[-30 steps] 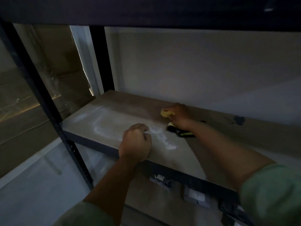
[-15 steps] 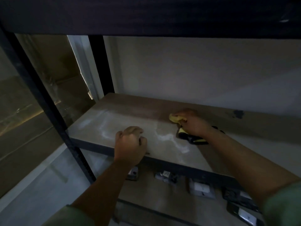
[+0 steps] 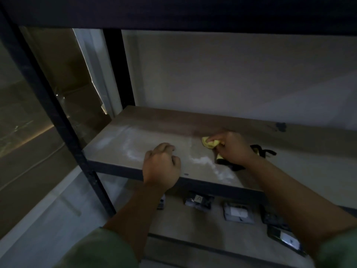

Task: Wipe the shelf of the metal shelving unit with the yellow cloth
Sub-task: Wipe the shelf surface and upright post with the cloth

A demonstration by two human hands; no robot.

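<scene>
Wiping is under way: the yellow cloth (image 3: 209, 143) is bunched in the right hand (image 3: 232, 149) on the shelf (image 3: 116, 147). The left hand (image 3: 161, 167), clenched and holding nothing, rests at its front edge. The white residue (image 3: 210, 163) beside the cloth likely needs the next stroke.

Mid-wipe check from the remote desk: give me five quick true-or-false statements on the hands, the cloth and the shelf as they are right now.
1. The right hand grips the yellow cloth. True.
2. The left hand holds a spray bottle. False: it holds nothing; its fingers are curled and it rests at the front edge of the shelf.
3. White residue shows on the shelf between the hands. True.
4. The cloth lies on the lower shelf. False: it is on the shelf being wiped; the lower shelf holds small dark packets.
5. The shelf is wiped clean. False: white streaks remain on its left and front parts.
</scene>
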